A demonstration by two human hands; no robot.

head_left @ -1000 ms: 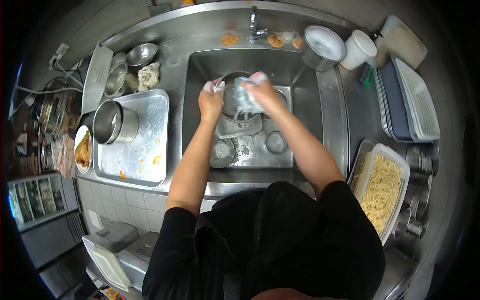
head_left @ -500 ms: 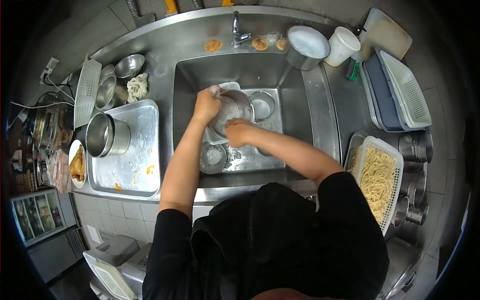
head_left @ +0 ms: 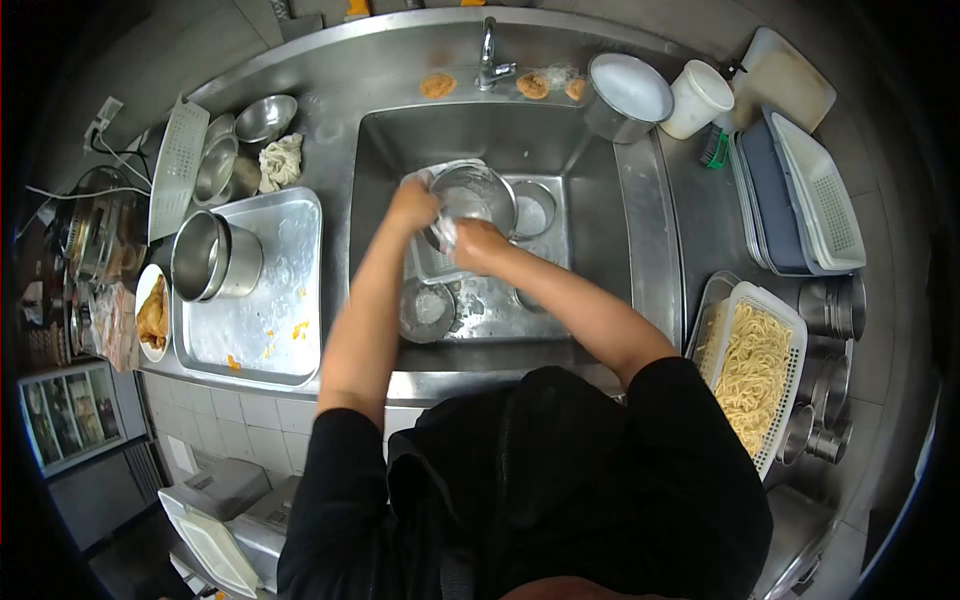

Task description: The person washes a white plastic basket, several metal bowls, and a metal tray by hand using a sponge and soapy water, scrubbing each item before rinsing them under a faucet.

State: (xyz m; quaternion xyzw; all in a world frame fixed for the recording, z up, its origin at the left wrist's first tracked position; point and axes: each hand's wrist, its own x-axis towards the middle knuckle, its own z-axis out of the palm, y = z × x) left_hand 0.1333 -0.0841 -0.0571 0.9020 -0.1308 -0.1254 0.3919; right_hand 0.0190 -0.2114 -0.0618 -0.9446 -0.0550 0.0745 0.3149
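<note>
Left hand (head_left: 411, 206) grips the pot (head_left: 478, 190) by its rim in the sink (head_left: 600, 190); my right hand (head_left: 479, 246) bunches what looks like a scrubber (head_left: 443, 233). Soapy grip could slip, pot knocking the tin (head_left: 533, 209) beside it. Mouth faces up toward me; round, depth axis roughly upright.

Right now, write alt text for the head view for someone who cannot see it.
A person's left grip holds a metal pot inside a steel sink while the right grip holds a whitish wad at its near edge. A tray with two more pots sits left, a white basket of noodles right.
</note>
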